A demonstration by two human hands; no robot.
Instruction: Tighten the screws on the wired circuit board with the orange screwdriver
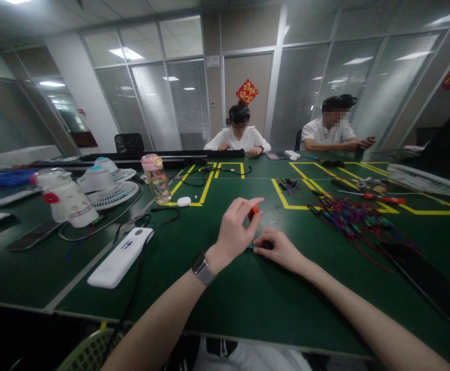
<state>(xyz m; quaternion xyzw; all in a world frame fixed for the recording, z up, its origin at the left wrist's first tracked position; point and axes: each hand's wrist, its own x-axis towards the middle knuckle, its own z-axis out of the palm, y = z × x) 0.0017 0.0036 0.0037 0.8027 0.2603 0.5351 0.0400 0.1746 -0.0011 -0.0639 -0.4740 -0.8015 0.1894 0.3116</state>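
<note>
My left hand, with a watch on its wrist, is closed round an orange-handled tool held upright over the green table. My right hand lies just to its right, fingers pinched on a small dark part that rests on the table under the tool's tip. The part is too small to name. A heap of red and blue wired parts lies to the right of both hands.
A white power bank with a black cable lies at left, near a pink-lidded bottle, a white bottle and small fans. A red-handled screwdriver lies at right. Two people sit across the table. A green basket sits below the table's edge.
</note>
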